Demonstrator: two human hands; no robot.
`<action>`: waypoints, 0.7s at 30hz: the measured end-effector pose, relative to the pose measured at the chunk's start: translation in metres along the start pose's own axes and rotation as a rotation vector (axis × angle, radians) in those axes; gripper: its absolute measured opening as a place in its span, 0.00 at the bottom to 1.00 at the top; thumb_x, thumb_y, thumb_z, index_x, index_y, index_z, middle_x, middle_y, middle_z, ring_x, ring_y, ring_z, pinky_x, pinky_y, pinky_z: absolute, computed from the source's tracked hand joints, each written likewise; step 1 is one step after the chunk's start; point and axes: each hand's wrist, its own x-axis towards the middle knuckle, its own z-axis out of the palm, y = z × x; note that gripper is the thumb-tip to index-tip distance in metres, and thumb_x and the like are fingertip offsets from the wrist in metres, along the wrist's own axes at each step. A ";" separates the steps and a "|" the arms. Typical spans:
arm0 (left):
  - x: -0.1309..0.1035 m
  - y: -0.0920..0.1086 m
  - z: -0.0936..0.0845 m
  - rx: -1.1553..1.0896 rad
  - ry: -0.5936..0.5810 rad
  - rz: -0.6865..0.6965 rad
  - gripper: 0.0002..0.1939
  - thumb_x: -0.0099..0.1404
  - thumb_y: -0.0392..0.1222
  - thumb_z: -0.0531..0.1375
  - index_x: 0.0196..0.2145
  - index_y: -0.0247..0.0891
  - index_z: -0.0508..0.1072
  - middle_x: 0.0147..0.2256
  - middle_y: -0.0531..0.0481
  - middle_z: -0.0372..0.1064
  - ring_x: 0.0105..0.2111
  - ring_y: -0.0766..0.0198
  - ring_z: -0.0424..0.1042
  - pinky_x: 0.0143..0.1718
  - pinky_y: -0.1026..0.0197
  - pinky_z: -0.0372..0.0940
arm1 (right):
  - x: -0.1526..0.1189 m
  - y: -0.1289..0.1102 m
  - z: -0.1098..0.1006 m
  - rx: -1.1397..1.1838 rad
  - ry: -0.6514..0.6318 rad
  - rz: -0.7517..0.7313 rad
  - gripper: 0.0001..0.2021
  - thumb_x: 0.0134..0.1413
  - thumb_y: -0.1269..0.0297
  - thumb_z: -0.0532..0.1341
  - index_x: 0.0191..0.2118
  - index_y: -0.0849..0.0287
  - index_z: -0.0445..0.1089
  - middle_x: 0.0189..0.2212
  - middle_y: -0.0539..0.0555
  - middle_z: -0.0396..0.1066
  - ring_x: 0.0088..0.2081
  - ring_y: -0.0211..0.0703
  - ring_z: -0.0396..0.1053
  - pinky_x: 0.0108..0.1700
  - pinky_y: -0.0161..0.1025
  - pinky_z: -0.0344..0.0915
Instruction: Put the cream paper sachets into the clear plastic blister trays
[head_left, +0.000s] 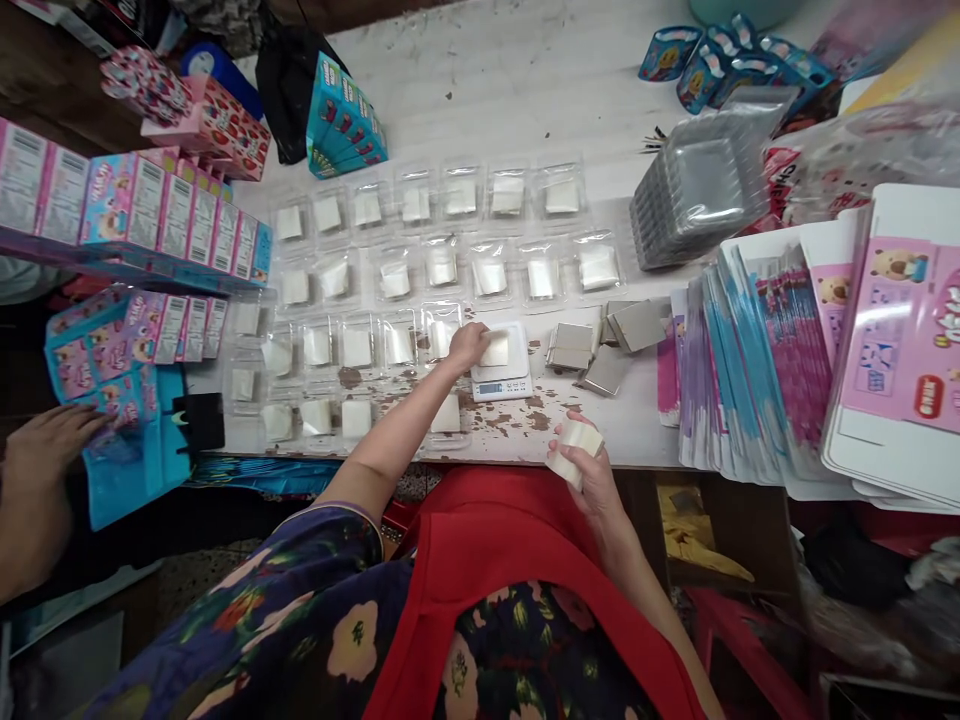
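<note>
My left hand [468, 345] is at a small white digital scale [501, 389], its fingers closed on the edge of a thin stack of cream squares [496, 349] lying on the pan. The digits on the display are too small to read. In front of my body, at the table's edge, my right hand [598, 478] grips a thicker stack of cream sheets [573, 446]. Left of the scale, clear plastic trays [356, 341] stand in rows, each with cream squares inside. Banded stacks of greyish squares [570, 346] lie right of the scale.
Nested clear trays [694, 180] stand at the back right, beside flat printed cartons [892, 330]. Pink boxes [169, 205] line the left side. Another person's hand [56, 440] rests on a blue printed package [135, 450]. A teal box [345, 120] stands at the back.
</note>
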 end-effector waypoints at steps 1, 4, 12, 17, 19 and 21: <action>0.001 -0.001 0.001 0.014 0.016 0.006 0.11 0.62 0.34 0.53 0.39 0.35 0.74 0.39 0.45 0.73 0.39 0.60 0.68 0.38 0.62 0.61 | 0.000 -0.001 0.000 0.006 0.001 0.005 0.30 0.34 0.69 0.71 0.48 0.49 0.67 0.37 0.48 0.70 0.31 0.38 0.70 0.31 0.36 0.69; 0.002 -0.001 0.003 0.012 0.011 0.013 0.13 0.63 0.34 0.52 0.42 0.35 0.74 0.41 0.44 0.73 0.40 0.59 0.69 0.40 0.61 0.61 | 0.001 -0.003 0.001 0.021 0.004 0.016 0.29 0.33 0.70 0.71 0.48 0.49 0.68 0.37 0.47 0.70 0.30 0.38 0.70 0.31 0.35 0.69; 0.002 0.003 0.006 0.017 -0.030 0.113 0.12 0.63 0.33 0.51 0.41 0.34 0.73 0.42 0.43 0.72 0.41 0.57 0.68 0.41 0.60 0.61 | 0.004 0.001 0.002 0.025 -0.009 0.030 0.28 0.34 0.71 0.69 0.47 0.49 0.68 0.36 0.47 0.71 0.30 0.38 0.70 0.30 0.36 0.69; -0.013 0.000 -0.006 -0.118 -0.094 0.200 0.11 0.61 0.33 0.53 0.39 0.35 0.72 0.34 0.46 0.71 0.35 0.61 0.67 0.38 0.59 0.61 | 0.000 0.006 0.002 0.036 0.007 0.065 0.28 0.34 0.71 0.69 0.47 0.50 0.68 0.36 0.47 0.71 0.29 0.38 0.70 0.28 0.35 0.69; -0.020 -0.004 -0.012 -0.299 -0.226 0.264 0.09 0.60 0.36 0.56 0.38 0.35 0.72 0.32 0.48 0.70 0.32 0.64 0.66 0.35 0.61 0.61 | -0.001 0.008 0.001 0.041 0.012 0.070 0.28 0.34 0.71 0.69 0.47 0.50 0.68 0.36 0.47 0.71 0.29 0.38 0.70 0.28 0.35 0.69; -0.022 -0.007 -0.013 -0.473 -0.354 0.264 0.09 0.58 0.39 0.59 0.37 0.34 0.72 0.31 0.50 0.69 0.30 0.66 0.66 0.33 0.63 0.61 | -0.002 0.010 0.001 0.042 0.018 0.071 0.27 0.34 0.71 0.69 0.46 0.50 0.68 0.36 0.47 0.71 0.29 0.38 0.70 0.28 0.35 0.69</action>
